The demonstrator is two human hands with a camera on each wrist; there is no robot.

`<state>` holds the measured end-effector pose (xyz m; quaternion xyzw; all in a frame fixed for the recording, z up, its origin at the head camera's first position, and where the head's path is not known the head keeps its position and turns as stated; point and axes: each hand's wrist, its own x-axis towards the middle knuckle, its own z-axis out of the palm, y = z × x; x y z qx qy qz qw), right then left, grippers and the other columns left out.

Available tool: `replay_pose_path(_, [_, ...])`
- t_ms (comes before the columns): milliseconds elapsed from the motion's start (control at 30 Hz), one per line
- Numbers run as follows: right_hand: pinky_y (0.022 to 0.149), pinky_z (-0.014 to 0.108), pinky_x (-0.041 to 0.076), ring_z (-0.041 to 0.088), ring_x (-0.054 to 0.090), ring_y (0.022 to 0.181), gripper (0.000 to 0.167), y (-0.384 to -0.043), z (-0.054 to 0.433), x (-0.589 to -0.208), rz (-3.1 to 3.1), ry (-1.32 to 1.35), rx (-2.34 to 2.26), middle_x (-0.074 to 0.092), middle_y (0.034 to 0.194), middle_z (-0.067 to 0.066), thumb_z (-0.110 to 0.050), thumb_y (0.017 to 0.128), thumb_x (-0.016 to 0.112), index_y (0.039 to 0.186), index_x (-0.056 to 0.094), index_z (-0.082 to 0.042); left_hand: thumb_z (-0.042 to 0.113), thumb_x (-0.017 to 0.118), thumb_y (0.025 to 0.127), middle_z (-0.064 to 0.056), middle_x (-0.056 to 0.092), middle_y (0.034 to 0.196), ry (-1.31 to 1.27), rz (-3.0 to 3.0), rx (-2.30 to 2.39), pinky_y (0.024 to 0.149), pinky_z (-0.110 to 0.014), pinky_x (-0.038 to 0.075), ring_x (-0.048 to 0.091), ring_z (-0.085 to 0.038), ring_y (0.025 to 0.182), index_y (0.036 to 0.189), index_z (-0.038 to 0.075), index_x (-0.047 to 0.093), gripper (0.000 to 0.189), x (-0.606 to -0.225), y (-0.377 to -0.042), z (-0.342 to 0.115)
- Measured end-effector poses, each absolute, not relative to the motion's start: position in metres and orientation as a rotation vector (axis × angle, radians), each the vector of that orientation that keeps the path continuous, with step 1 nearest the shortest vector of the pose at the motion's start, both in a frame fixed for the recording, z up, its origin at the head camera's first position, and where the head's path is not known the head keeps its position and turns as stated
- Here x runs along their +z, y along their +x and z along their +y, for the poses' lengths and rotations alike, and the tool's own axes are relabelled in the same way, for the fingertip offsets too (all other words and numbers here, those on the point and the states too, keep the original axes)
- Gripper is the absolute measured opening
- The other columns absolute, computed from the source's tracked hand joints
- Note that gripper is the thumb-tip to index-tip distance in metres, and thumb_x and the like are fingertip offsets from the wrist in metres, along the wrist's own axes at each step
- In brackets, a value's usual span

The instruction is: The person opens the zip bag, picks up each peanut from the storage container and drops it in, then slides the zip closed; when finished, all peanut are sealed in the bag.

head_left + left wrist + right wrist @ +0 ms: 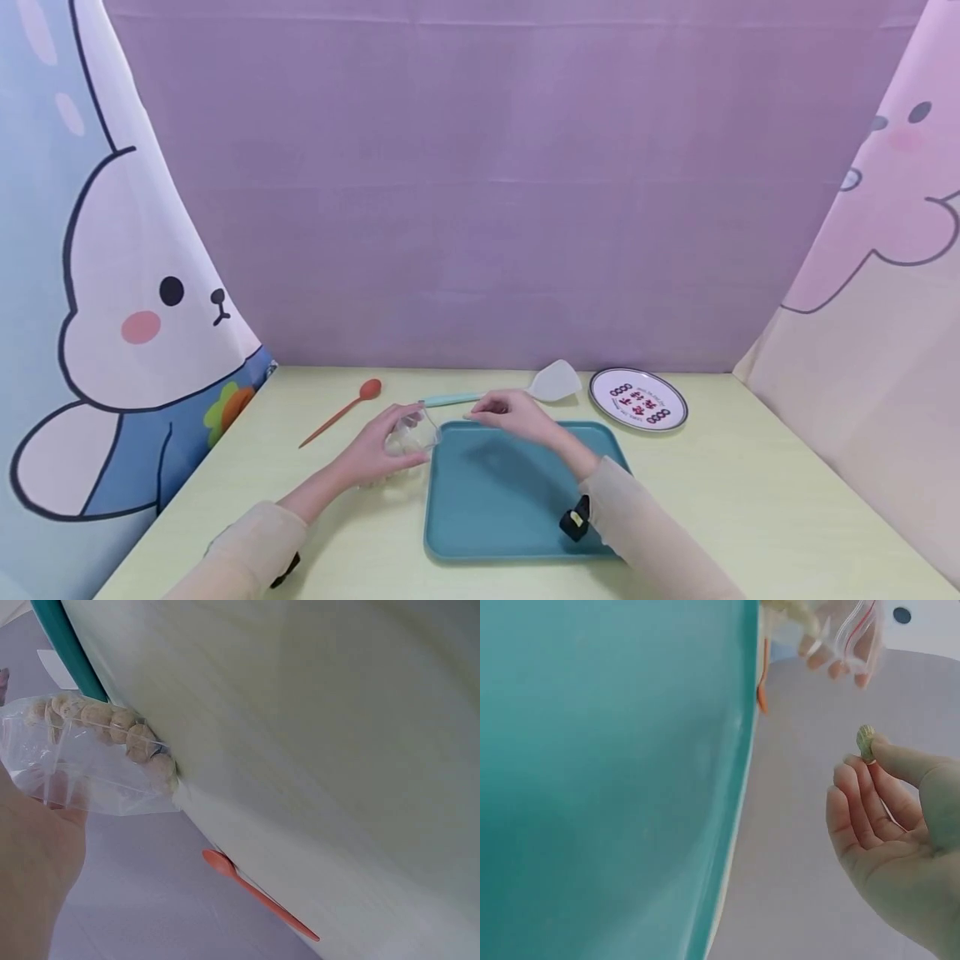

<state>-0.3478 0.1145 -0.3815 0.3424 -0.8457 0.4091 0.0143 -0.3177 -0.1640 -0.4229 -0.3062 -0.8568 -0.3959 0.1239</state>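
My left hand (371,450) holds a clear zip bag (112,776) by its upper part, just off the left edge of a teal tray (517,500). Along the bottom of the bag, in the left wrist view, lie several tan unshelled peanuts (97,715). Thumb and forefinger of my right hand (517,414) pinch a single peanut (865,742) over the tray's far edge. The other fingers of that hand curl loosely towards the palm. In the right wrist view, fingers of the left hand show behind the bag's red zip line (864,624).
A red spoon (341,417) lies left of the bag. Behind the tray is a spatula (555,382) with a white blade and mint handle, partly hidden by the right hand. A printed white plate (637,400) sits at the back right, near the purple cloth backdrop (480,183).
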Motion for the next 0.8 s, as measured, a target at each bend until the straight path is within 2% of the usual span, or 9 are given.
replay_pose_path(133, [0.072,0.022,0.051,0.026,0.065,0.087,0.018,-0.343,0.101,-0.376,-2.605,1.08,1.344,0.07,0.097,0.011,-0.024,0.091,0.062,0.1,0.07,-0.01,0.039,0.077,0.075,-0.01,0.06,0.119,-0.896,-2.497,-1.155,0.095,-0.044,0.046,0.056,-0.021,0.111,0.136,0.008,0.045,0.076,-0.424,-0.319,-0.165])
replay_pose_path(367, [0.067,0.02,0.05,0.025,0.065,0.08,0.018,-0.336,0.078,-0.368,-2.595,1.114,1.362,0.07,0.092,0.012,-0.02,0.091,0.062,0.1,0.07,-0.007,0.041,0.076,0.076,-0.005,0.06,0.118,-0.901,-2.498,-1.141,0.093,-0.042,0.046,0.056,-0.019,0.11,0.136,0.008,0.045,0.075,-0.424,-0.319,-0.166])
replay_pose_path(433, [0.065,0.02,0.049,0.022,0.065,0.078,0.018,-0.328,0.072,-0.36,-2.591,1.149,1.358,0.069,0.091,0.015,-0.017,0.091,0.062,0.101,0.069,-0.003,0.042,0.076,0.076,-0.004,0.059,0.118,-0.901,-2.501,-1.141,0.093,-0.042,0.046,0.056,-0.019,0.11,0.136,0.009,0.045,0.075,-0.425,-0.319,-0.166])
replay_pose_path(567, [0.064,0.018,0.048,0.025,0.064,0.078,0.019,-0.31,0.061,-0.344,-2.593,1.187,1.362,0.068,0.093,0.022,-0.01,0.09,0.061,0.102,0.068,0.004,0.042,0.076,0.076,0.0,0.059,0.118,-0.899,-2.501,-1.149,0.093,-0.04,0.047,0.055,-0.017,0.11,0.137,0.012,0.045,0.075,-0.425,-0.319,-0.167])
replay_pose_path(700, [0.062,0.017,0.047,0.031,0.064,0.078,0.018,-0.303,0.053,-0.339,-2.591,1.168,1.384,0.068,0.089,0.02,-0.009,0.089,0.062,0.099,0.068,0.004,0.041,0.077,0.075,0.006,0.057,0.118,-0.898,-2.491,-1.153,0.092,-0.038,0.047,0.054,-0.013,0.111,0.137,0.011,0.046,0.075,-0.425,-0.319,-0.166])
replay_pose_path(800, [0.062,0.016,0.046,0.032,0.063,0.079,0.018,-0.302,0.049,-0.34,-2.596,1.159,1.395,0.068,0.09,0.02,-0.007,0.089,0.062,0.1,0.067,0.006,0.04,0.077,0.075,0.005,0.057,0.119,-0.901,-2.48,-1.145,0.091,-0.037,0.047,0.054,-0.013,0.111,0.137,0.009,0.046,0.076,-0.424,-0.319,-0.165])
